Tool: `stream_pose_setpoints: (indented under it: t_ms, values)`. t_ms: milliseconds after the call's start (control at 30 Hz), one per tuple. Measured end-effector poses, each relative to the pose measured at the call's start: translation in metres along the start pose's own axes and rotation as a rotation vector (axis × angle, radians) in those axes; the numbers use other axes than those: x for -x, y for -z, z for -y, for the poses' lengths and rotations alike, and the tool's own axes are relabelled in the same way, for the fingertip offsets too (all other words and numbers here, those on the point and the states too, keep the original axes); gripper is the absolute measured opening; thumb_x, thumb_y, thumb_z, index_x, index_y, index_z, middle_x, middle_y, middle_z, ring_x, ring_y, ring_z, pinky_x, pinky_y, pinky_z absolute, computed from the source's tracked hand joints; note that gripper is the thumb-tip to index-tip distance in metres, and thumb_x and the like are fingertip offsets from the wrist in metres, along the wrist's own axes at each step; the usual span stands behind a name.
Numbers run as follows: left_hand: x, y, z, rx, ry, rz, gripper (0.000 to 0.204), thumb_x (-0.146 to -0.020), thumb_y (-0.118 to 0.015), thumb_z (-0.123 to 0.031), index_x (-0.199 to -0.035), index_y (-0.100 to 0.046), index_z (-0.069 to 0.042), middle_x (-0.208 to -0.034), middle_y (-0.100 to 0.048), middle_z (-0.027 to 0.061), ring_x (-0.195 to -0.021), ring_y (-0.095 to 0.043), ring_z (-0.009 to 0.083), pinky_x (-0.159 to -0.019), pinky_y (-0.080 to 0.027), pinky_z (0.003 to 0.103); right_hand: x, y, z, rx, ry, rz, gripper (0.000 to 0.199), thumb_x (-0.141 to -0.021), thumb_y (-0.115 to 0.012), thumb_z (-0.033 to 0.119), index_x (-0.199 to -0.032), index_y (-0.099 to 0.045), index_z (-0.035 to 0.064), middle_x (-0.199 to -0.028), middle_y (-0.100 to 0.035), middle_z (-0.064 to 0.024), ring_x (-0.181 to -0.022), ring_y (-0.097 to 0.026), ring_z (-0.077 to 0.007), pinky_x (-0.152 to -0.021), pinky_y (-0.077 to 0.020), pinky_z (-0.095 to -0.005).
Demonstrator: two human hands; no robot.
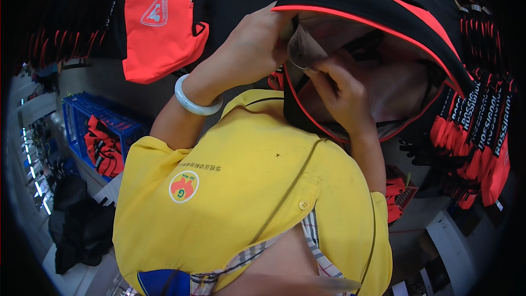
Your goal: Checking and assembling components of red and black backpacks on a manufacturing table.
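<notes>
A black and bright red bag [378, 3] is held up with its mouth gaping toward me, showing a pale grey lining. My left hand [257, 41], with a pale bangle [192, 101] on the wrist, is closed on the bag's left rim; its fingertips are hidden behind the edge. Reaching into the mouth, my right hand [345, 90] pinches a small greyish flap [304, 48] near that same rim. Whether the flap is a label or part of the lining, I cannot tell. Left of the bag lies a red fabric piece [159, 22] with a white emblem.
Bundles of red and black straps [487, 131] hang at the right, and more red and black pieces [82, 11] at the far upper left. A blue plastic crate [76, 126] with red items stands low on the left. Below it sits a dark heap [79, 225].
</notes>
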State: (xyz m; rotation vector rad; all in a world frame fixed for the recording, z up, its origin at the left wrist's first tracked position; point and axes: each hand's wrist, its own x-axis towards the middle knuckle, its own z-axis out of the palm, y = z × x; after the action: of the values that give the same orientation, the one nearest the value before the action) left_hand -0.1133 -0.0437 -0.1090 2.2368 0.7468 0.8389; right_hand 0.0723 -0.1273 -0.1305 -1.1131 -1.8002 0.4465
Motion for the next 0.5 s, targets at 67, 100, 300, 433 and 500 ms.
stream_pose_setpoints:
  t_ms: [67,100,300,433,500]
  values:
    - [0.001,0.001,-0.003,0.010,0.047,0.030,0.058,-0.073,-0.071,0.003,-0.127,-0.049,-0.001,-0.089,-0.063,0.0160,-0.076,-0.063,0.0291,-0.070,-0.050,0.034,0.003,0.004,0.000,0.026,-0.051,0.045,0.009,-0.084,-0.069,0.005,-0.087,-0.060,0.0033,-0.074,-0.060,-0.0074,-0.068,-0.060,-0.0211,-0.063,-0.0483,-0.0301]
    - [0.000,0.002,-0.005,0.018,0.094,0.062,0.057,-0.074,-0.071,0.003,-0.127,-0.049,-0.001,-0.090,-0.063,0.0155,-0.077,-0.064,0.0274,-0.070,-0.050,0.033,0.005,0.007,0.000,0.028,-0.051,0.046,0.009,-0.084,-0.069,0.005,-0.087,-0.060,0.0033,-0.074,-0.060,-0.0074,-0.068,-0.060,-0.0211,-0.063,-0.0483,-0.0301]
    - [-0.016,-0.001,0.004,0.104,0.137,-0.072,0.042,-0.082,-0.069,-0.002,-0.122,-0.056,-0.001,-0.090,-0.066,0.0134,-0.087,-0.067,0.0177,-0.072,-0.051,0.029,-0.010,0.038,-0.029,-0.252,-0.602,-0.318,0.017,-0.088,-0.065,0.013,-0.102,-0.062,0.0028,-0.085,-0.065,-0.0107,-0.075,-0.063,-0.0185,-0.072,-0.0496,-0.0289]
    - [-0.065,0.001,0.002,0.049,0.401,-0.272,0.031,-0.078,-0.071,-0.005,-0.106,-0.059,0.001,-0.093,-0.066,0.0128,-0.084,-0.064,0.0216,-0.078,-0.049,0.029,0.006,0.055,-0.018,0.167,-0.385,0.136,0.024,-0.087,-0.063,0.012,-0.108,-0.062,0.0009,-0.097,-0.067,-0.0153,-0.088,-0.063,-0.0307,-0.080,-0.0493,-0.0371]
    - [-0.074,-0.005,0.021,0.011,0.281,-0.436,0.026,-0.073,-0.074,-0.006,-0.095,-0.063,0.003,-0.091,-0.066,0.0157,-0.084,-0.065,0.0232,-0.078,-0.049,0.031,0.016,0.052,0.001,0.231,-0.277,0.279,0.022,-0.087,-0.063,0.012,-0.106,-0.063,0.0007,-0.101,-0.066,-0.0156,-0.093,-0.062,-0.0327,-0.085,-0.0476,-0.0384]
